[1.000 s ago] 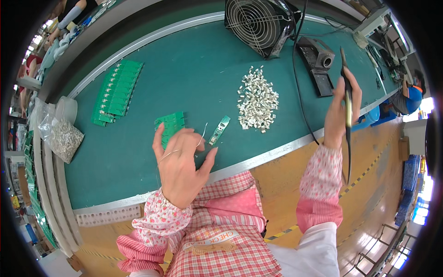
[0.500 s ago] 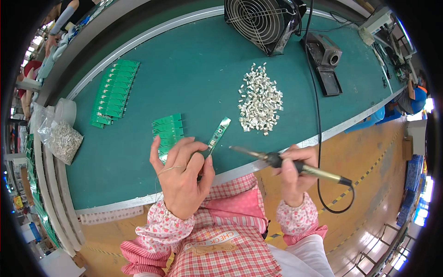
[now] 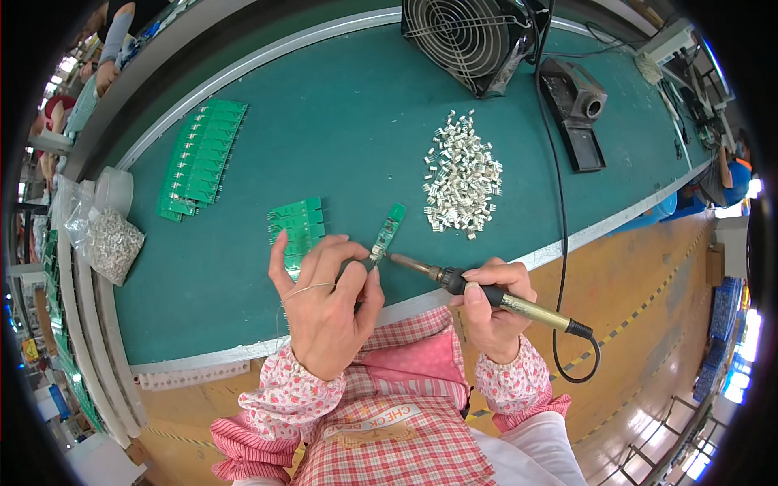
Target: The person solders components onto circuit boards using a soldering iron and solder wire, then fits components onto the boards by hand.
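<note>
My left hand [image 3: 328, 304] is closed at the fingertips, pinching a thin solder wire [image 3: 309, 287] that loops across its fingers. The fingertips meet the near end of a small narrow green circuit board [image 3: 389, 228] with a white connector on it; whether they also grip the board is hidden. Under the outer fingers lies a green panel of joined circuit boards [image 3: 298, 223]. In my right hand [image 3: 496, 308] is a soldering iron [image 3: 478, 292] with a black and gold handle, its tip at the small board's near end, by the connector.
A pile of white connectors [image 3: 462, 178] lies beyond the small board. Stacked green boards [image 3: 203, 158] sit at left, near a bag of small parts [image 3: 113, 243]. At the back are a black fan [image 3: 458, 36] and an iron stand [image 3: 577, 101]; the iron's cable [image 3: 555, 154] crosses the bench.
My right hand has brought the soldering iron left, so its tip is now at the small board's near end. My left hand has barely shifted.
</note>
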The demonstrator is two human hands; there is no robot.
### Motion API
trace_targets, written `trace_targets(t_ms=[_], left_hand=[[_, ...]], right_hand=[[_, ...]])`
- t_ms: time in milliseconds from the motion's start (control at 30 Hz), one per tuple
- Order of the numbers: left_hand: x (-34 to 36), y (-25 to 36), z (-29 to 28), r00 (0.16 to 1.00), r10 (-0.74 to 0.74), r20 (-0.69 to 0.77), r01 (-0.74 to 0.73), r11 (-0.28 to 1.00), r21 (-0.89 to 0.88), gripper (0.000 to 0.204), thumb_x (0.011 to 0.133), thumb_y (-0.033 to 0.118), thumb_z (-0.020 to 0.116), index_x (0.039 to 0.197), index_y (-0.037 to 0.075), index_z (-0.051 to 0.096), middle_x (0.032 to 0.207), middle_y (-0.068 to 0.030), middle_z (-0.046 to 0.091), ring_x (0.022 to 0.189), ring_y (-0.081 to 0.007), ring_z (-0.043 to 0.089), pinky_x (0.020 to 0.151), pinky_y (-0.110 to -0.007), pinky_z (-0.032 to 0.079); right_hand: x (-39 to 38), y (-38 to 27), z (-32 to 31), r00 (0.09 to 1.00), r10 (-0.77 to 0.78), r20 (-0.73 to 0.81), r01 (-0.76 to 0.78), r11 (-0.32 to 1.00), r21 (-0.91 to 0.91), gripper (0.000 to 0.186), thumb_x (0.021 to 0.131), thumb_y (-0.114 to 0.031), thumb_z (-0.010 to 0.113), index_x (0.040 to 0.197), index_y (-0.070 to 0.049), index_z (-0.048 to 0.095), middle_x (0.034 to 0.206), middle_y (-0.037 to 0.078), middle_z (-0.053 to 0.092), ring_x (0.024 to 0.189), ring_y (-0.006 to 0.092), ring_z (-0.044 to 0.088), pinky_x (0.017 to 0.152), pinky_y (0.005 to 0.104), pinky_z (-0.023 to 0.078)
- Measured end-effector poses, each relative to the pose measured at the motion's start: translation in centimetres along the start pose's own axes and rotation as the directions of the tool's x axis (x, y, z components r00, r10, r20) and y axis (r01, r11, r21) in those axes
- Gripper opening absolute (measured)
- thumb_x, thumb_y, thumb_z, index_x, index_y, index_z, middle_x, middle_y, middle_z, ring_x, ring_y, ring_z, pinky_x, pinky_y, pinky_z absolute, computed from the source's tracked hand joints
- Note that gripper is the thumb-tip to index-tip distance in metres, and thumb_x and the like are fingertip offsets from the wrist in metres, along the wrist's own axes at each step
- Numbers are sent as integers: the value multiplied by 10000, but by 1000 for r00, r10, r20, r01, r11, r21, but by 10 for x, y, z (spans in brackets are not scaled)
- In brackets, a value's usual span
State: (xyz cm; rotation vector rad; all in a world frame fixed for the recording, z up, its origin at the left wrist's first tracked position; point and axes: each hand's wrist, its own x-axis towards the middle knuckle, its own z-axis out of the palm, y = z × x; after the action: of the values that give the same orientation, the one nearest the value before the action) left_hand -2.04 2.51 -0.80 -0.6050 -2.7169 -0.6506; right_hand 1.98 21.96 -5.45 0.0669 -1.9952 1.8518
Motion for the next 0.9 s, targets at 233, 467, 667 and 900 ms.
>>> trace_targets(t_ms=[233, 467, 667, 900], left_hand=[[3, 1, -1, 1000, 6, 4, -6, 1000, 10, 217, 775, 47, 692, 671, 75, 504, 971, -12, 627, 1039, -245, 630, 1109, -547, 219], [3, 0, 1, 1000, 12, 18, -12, 1000, 10, 206, 765, 48, 697, 679, 75, 511, 984, -13, 615, 1027, -234, 627, 1104, -552, 220], [4, 0, 1, 1000, 19, 21, -19, 1000, 17, 211, 763, 52, 696, 675, 77, 506, 985, -17, 616, 1033, -236, 628, 1104, -554, 218], [3, 0, 0, 1000, 19, 22, -19, 1000, 4, 217, 763, 47, 692, 664, 77, 501, 987, -19, 615, 1039, -236, 630, 1107, -550, 215]], right_hand=[[2, -2, 1, 1000, 4, 10, -4, 1000, -20, 140, 817, -31, 724, 929, -26, 642, 777, 78, 668, 593, 121, 571, 524, 254, 440], [7, -4, -4, 995, -56, 85, 61, 996, -69, 154, 792, -23, 734, 923, -23, 653, 739, 73, 659, 598, 135, 578, 524, 259, 445], [9, -5, -5, 988, -108, 108, 118, 989, -93, 154, 789, -31, 736, 919, -19, 653, 716, 70, 650, 596, 141, 578, 520, 260, 442], [9, -6, -6, 992, -64, 112, 76, 992, -103, 147, 796, -42, 735, 915, -21, 652, 704, 61, 645, 590, 144, 573, 515, 266, 438]])
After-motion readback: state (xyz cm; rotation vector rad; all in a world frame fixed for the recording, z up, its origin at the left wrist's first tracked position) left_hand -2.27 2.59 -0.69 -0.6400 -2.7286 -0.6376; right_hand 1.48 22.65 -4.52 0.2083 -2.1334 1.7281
